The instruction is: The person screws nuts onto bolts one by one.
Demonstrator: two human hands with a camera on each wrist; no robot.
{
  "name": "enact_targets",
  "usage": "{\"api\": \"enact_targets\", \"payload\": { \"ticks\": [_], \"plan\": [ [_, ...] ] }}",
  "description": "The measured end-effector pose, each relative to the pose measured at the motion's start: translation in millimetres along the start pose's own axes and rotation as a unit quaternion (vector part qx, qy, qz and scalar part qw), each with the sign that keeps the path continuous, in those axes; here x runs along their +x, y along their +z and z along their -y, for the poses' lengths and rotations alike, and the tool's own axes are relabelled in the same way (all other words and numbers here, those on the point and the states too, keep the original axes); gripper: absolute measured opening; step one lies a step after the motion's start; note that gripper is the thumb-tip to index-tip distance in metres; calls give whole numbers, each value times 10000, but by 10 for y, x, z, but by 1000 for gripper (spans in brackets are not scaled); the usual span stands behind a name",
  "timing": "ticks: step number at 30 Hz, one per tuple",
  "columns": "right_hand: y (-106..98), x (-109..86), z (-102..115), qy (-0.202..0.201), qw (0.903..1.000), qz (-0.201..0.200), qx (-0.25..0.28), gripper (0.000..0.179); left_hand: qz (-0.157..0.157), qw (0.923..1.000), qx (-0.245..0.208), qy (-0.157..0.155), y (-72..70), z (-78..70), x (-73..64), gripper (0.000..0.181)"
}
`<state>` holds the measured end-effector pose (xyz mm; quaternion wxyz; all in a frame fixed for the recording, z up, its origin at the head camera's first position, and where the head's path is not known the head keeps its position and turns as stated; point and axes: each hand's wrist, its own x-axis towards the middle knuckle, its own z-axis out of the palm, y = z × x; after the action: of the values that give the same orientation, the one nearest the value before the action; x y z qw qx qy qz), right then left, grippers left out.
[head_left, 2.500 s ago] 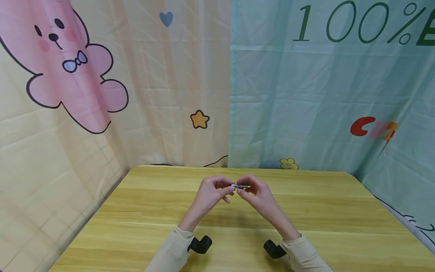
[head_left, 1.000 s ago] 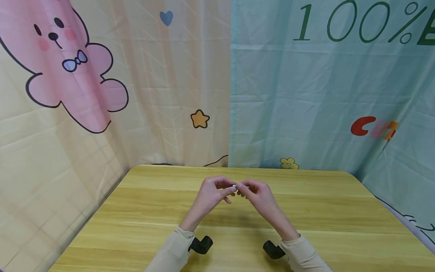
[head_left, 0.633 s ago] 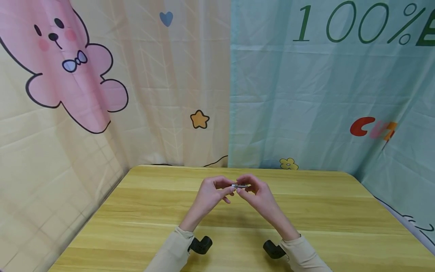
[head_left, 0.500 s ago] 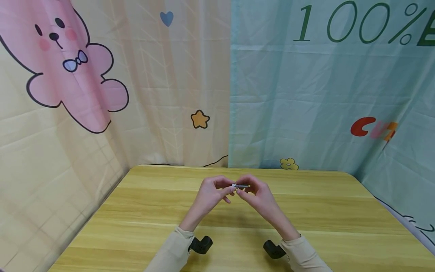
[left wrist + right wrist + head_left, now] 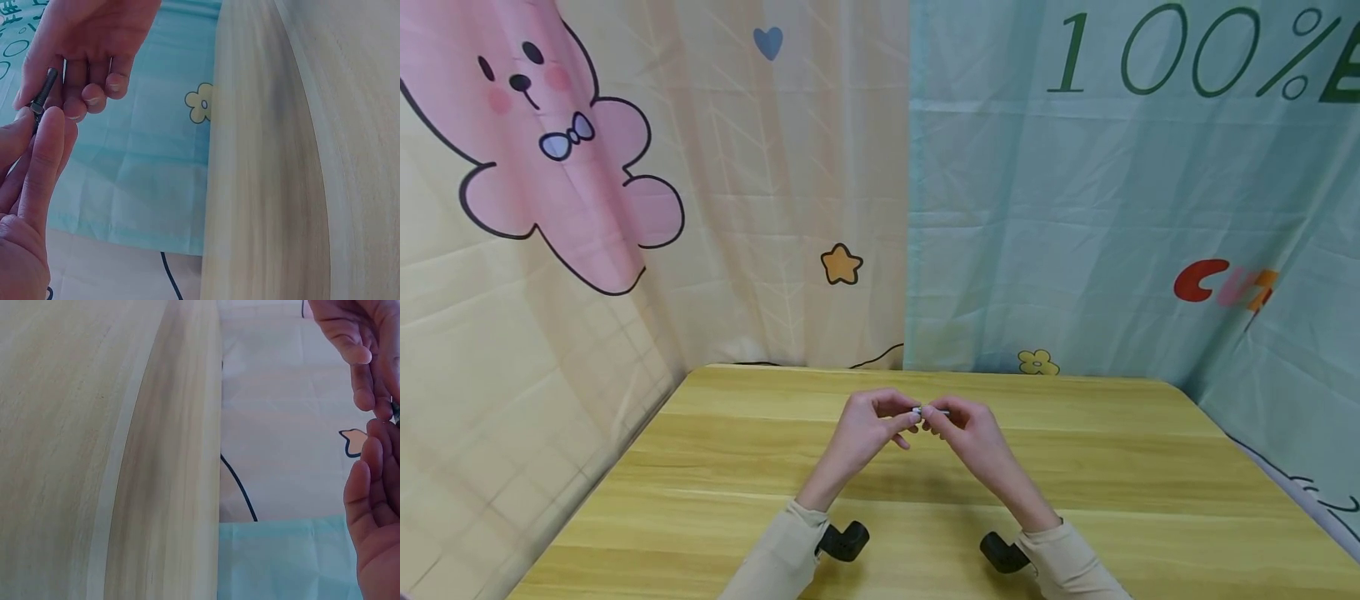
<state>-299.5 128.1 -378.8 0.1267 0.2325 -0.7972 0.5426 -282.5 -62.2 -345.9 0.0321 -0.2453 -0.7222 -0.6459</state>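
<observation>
A small dark metal bolt (image 5: 47, 85) with a hex nut (image 5: 37, 109) on its threaded shaft is held up over the table between both hands. My left hand (image 5: 874, 423) pinches one end of the bolt between thumb and fingers, hiding that end. Thumb and index finger of my right hand (image 5: 967, 427) close around it by the nut, and the shaft tip pokes out past them. The right hand's other fingers curl loosely in the left wrist view. In the right wrist view only a sliver of the bolt (image 5: 395, 411) shows at the edge.
Beneath the hands lies a wood-grain table (image 5: 760, 467). Printed curtains (image 5: 1045, 208) hang behind it and along both sides. Black wrist-worn devices (image 5: 844, 542) jut out from both sleeves.
My right thumb and index finger were spread apart, showing the shaft, half a second ago; now they close on it. A similar closing shows one second ago. The left hand stays put.
</observation>
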Motion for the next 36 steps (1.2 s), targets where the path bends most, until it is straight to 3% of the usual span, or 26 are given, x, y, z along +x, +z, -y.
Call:
{"api": "enact_targets", "payload": {
  "ticks": [5, 14, 27, 33, 36],
  "plan": [
    [-4, 0, -11, 191, 9996, -72, 170, 23, -53, 10000, 31, 6, -2, 12, -1, 9],
    [-27, 15, 30, -563, 9979, 132, 303, 17, -61, 10000, 63, -6, -15, 8, 12, 11],
    [-8, -8, 21, -178, 9998, 69, 96, 13, 3, 10000, -28, 8, 2, 18, 1, 9],
    [-5, -8, -4, 172, 9998, -55, 17, 26, 36, 10000, -11, 12, 10, 30, -1, 9],
    [-11, -13, -13, 77, 9997, -51, 204, 20, 11, 10000, -37, 1, 8, 37, -2, 9]
  ]
}}
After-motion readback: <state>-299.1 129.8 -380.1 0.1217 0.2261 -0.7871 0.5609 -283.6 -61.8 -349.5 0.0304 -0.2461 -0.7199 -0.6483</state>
